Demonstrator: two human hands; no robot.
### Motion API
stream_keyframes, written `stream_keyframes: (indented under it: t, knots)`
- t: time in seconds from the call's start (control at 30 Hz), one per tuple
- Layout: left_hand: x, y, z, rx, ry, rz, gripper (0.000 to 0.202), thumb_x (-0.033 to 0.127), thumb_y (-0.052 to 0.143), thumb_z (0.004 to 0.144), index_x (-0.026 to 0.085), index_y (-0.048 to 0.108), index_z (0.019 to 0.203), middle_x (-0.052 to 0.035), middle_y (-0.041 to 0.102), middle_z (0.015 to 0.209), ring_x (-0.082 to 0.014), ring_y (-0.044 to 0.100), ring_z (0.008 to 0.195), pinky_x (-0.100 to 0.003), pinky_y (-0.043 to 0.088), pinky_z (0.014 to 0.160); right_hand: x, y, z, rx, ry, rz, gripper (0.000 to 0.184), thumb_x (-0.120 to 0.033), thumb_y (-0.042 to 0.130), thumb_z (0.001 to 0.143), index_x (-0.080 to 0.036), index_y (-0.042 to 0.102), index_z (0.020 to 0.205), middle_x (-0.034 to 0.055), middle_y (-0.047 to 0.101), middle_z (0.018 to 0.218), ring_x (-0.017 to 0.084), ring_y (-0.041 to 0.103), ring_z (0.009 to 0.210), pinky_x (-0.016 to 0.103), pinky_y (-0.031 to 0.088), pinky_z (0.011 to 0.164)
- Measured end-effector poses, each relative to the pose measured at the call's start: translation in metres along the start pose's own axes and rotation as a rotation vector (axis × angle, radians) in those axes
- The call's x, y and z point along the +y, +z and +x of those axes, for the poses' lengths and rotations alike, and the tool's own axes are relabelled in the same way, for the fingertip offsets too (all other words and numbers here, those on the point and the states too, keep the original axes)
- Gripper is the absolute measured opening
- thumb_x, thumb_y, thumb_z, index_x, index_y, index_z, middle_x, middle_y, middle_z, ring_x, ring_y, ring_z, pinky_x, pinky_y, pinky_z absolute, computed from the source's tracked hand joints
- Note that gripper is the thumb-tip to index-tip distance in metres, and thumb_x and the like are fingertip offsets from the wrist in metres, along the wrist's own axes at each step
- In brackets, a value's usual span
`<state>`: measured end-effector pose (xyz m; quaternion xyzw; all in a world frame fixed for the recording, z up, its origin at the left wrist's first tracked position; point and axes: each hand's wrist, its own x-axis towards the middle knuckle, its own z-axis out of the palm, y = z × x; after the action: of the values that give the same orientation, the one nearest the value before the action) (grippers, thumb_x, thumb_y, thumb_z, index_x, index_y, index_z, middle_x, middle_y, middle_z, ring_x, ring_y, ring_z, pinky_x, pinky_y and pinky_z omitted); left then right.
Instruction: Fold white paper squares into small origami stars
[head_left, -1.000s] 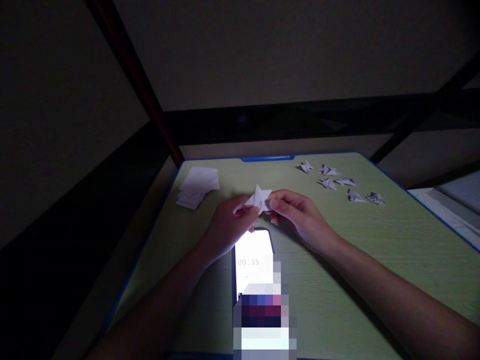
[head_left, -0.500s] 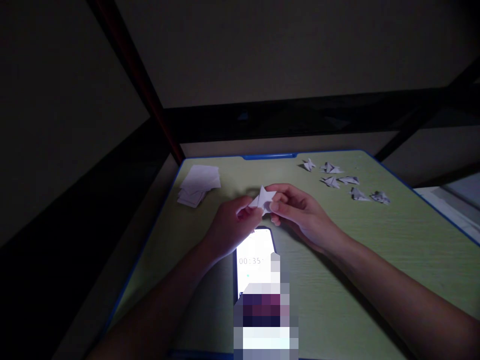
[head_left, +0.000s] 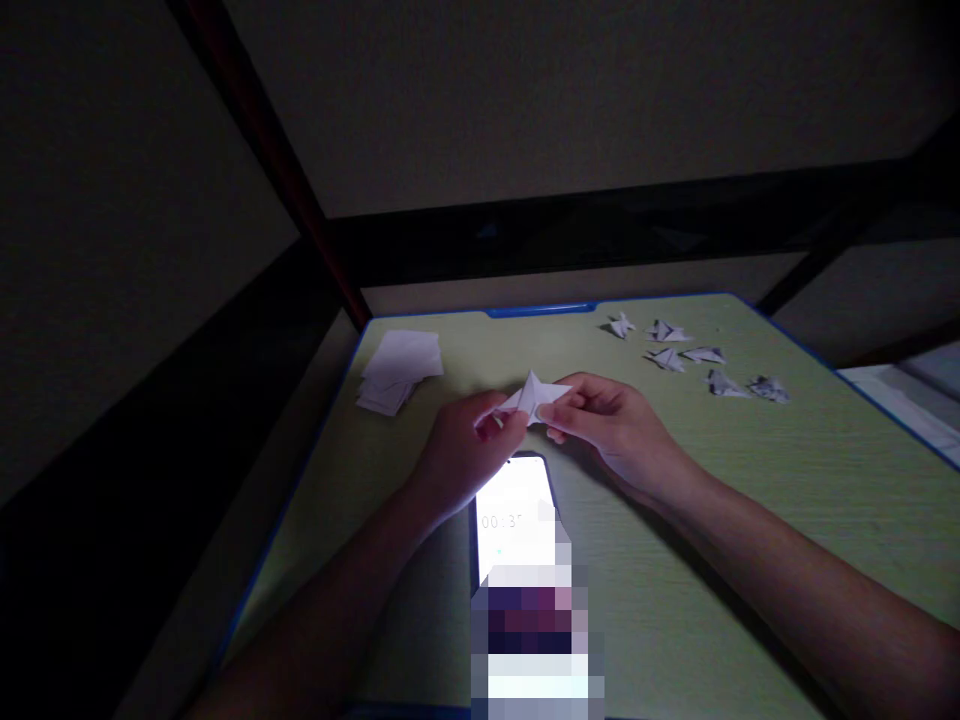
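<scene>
Between both hands is a small white folded paper figure (head_left: 532, 391), held above the far end of the phone. One point sticks up and others reach out to the sides. My left hand (head_left: 474, 440) pinches its left side, thumb in front. My right hand (head_left: 607, 425) grips the right side, with the thumb pressed on the front and the fingers curled behind. Below them a lit phone (head_left: 517, 500) lies on the table, showing timer digits; its near part is blurred out by blocks.
White paper sheets (head_left: 401, 360) lie stacked at the table's far left. Several finished-looking folded paper figures (head_left: 667, 360) are scattered at the far right. The green table (head_left: 675, 640) has a blue edge, and a wall rises behind it. Pale papers or books (head_left: 915, 400) sit beyond the right edge.
The paper figure's right point now spreads out wider and flatter toward my right hand, and its upper point stands more centred. My right hand has shifted slightly right; the view moved a little.
</scene>
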<state>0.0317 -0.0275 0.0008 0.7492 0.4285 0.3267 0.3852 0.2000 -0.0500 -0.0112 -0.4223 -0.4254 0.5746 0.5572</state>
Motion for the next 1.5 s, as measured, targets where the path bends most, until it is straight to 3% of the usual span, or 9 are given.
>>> stream_keyframes:
  t: [0.13, 0.27, 0.43, 0.67, 1.07, 1.33, 1.5]
  knots:
    - [0.001, -0.002, 0.000, 0.012, -0.012, 0.003, 0.019, 0.030, 0.057, 0.079, 0.012, 0.063, 0.074, -0.0021, 0.061, 0.060, -0.0094, 0.053, 0.052, -0.020, 0.042, 0.048, -0.002, 0.003, 0.000, -0.013, 0.005, 0.062, 0.019, -0.021, 0.078, 0.065, -0.015, 0.064, 0.077, -0.0041, 0.059, 0.056, 0.007, 0.048, 0.050, 0.025, 0.034, 0.053]
    - [0.008, -0.004, -0.001, -0.021, -0.040, -0.093, 0.019, 0.029, 0.057, 0.080, 0.012, 0.063, 0.074, -0.0013, 0.062, 0.061, -0.0086, 0.054, 0.050, -0.018, 0.043, 0.046, -0.007, 0.005, -0.002, -0.021, 0.001, 0.116, 0.032, -0.018, 0.078, 0.065, -0.019, 0.062, 0.093, -0.0055, 0.060, 0.056, 0.008, 0.050, 0.052, 0.026, 0.037, 0.056]
    - [0.015, -0.005, -0.001, -0.011, -0.037, -0.187, 0.019, 0.029, 0.058, 0.080, 0.012, 0.061, 0.072, 0.0004, 0.061, 0.061, -0.0064, 0.054, 0.049, -0.016, 0.045, 0.046, -0.008, 0.005, -0.001, -0.042, 0.106, 0.228, 0.047, -0.023, 0.081, 0.062, -0.022, 0.057, 0.103, -0.0051, 0.062, 0.061, 0.009, 0.053, 0.053, 0.024, 0.038, 0.056]
    - [0.015, -0.007, 0.000, 0.028, -0.062, -0.203, 0.019, 0.029, 0.058, 0.079, 0.012, 0.060, 0.070, -0.0001, 0.061, 0.060, -0.0061, 0.052, 0.048, -0.016, 0.043, 0.045, -0.002, 0.001, 0.001, -0.101, 0.102, 0.065, 0.019, -0.033, 0.077, 0.069, -0.017, 0.067, 0.071, 0.0004, 0.064, 0.070, 0.008, 0.052, 0.059, 0.025, 0.039, 0.059]
    - [0.015, -0.007, 0.000, -0.024, -0.050, -0.211, 0.019, 0.027, 0.055, 0.081, 0.013, 0.058, 0.067, 0.0008, 0.059, 0.059, -0.0061, 0.052, 0.046, -0.018, 0.042, 0.046, -0.001, 0.001, -0.003, -0.134, 0.003, -0.057, 0.020, -0.037, 0.072, 0.076, -0.019, 0.065, 0.069, -0.0012, 0.058, 0.063, 0.009, 0.046, 0.057, 0.028, 0.032, 0.059]
    - [0.012, -0.006, 0.001, -0.011, -0.053, -0.208, 0.028, 0.035, 0.053, 0.083, 0.012, 0.060, 0.069, -0.0011, 0.061, 0.060, -0.0060, 0.052, 0.046, -0.017, 0.041, 0.044, -0.001, 0.001, -0.003, -0.113, 0.002, -0.040, 0.021, -0.037, 0.072, 0.075, -0.019, 0.063, 0.069, -0.0016, 0.057, 0.062, 0.009, 0.043, 0.055, 0.027, 0.030, 0.055]
    - [0.013, -0.008, 0.001, -0.023, -0.076, -0.218, 0.022, 0.030, 0.055, 0.082, 0.012, 0.059, 0.070, -0.0001, 0.060, 0.059, -0.0062, 0.052, 0.046, -0.016, 0.041, 0.044, 0.000, 0.002, -0.002, -0.099, 0.003, -0.050, 0.023, -0.038, 0.074, 0.074, -0.018, 0.063, 0.069, -0.0024, 0.055, 0.060, 0.008, 0.043, 0.053, 0.026, 0.028, 0.054]
